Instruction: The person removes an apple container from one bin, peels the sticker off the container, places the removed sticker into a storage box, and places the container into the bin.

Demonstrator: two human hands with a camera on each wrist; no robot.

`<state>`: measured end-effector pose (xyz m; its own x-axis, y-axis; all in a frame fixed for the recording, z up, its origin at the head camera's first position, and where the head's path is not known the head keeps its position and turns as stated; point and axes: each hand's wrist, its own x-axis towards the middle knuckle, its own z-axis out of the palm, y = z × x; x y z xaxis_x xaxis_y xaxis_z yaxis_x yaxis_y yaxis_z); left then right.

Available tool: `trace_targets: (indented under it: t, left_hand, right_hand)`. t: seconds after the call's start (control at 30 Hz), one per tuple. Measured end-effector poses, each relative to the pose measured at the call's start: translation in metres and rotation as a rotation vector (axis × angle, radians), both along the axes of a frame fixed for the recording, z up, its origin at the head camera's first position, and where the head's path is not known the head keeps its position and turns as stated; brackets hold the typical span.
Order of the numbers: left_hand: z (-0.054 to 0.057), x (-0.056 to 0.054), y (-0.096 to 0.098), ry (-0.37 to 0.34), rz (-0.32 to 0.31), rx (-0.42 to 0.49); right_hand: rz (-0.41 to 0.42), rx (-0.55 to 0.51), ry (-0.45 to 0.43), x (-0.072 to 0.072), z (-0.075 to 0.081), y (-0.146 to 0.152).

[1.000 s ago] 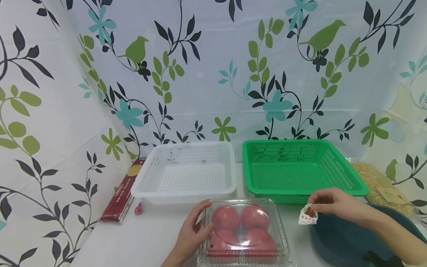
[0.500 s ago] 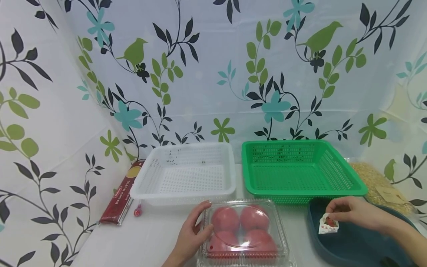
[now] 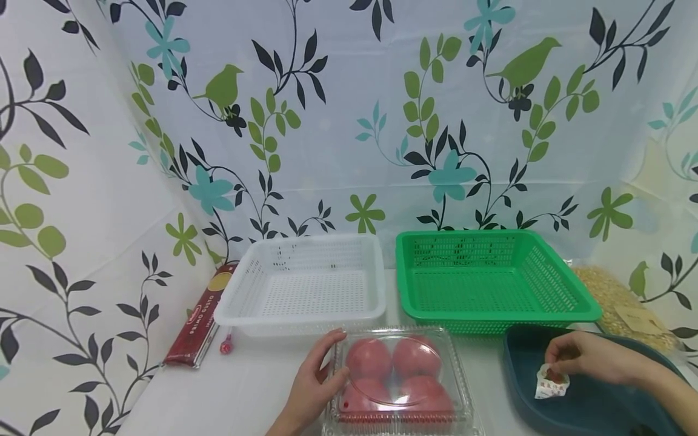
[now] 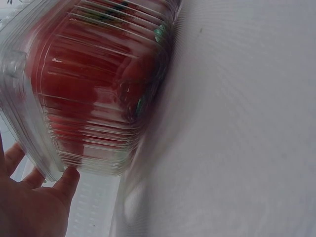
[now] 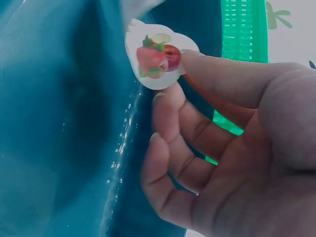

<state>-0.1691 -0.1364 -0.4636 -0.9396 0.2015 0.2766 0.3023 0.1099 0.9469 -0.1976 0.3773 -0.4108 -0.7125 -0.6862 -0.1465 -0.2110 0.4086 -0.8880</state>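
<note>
Here, right hand [image 3: 597, 357] pinches label [image 3: 551, 386] over bin [image 3: 597, 407].

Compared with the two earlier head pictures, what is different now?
The right hand, pinching the small white label printed with red fruit, has moved rightward and nearer, further over the dark blue plastic bin. Nothing was released. Unchanged: the left hand touches the clear plastic box of red round fruits.

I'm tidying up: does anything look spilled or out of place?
Nothing looks spilled. The label in the right hand seems bent, and a small red object looks stray on the table beside the white basket.
</note>
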Motion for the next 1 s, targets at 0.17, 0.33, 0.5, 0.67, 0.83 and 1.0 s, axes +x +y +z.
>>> trace_targets:
  t: [0.17,0.33,0.5,0.67,0.83,1.0]
  left_hand:
    - [0.002,0.001,0.001,0.012,-0.003,0.002]
    - [0.002,0.001,0.002,0.019,-0.002,-0.006]
    - [0.002,0.001,0.002,0.022,0.0,-0.008]
    - [0.001,0.001,0.002,0.026,-0.003,-0.006]
    - [0.001,0.001,0.002,0.023,-0.003,-0.003]
    - [0.002,0.002,0.002,0.02,-0.001,-0.001]
  right_hand:
    - [0.004,0.037,-0.006,0.001,-0.001,0.0]
    - [-0.035,0.13,0.034,0.001,0.001,0.001]
    - [-0.1,0.237,0.08,0.0,0.001,0.003]
    - [-0.136,0.264,0.08,0.0,0.004,0.004]
    - [-0.163,0.275,0.068,0.0,0.016,0.0]
    - [-0.174,0.237,0.067,0.002,0.03,-0.009]
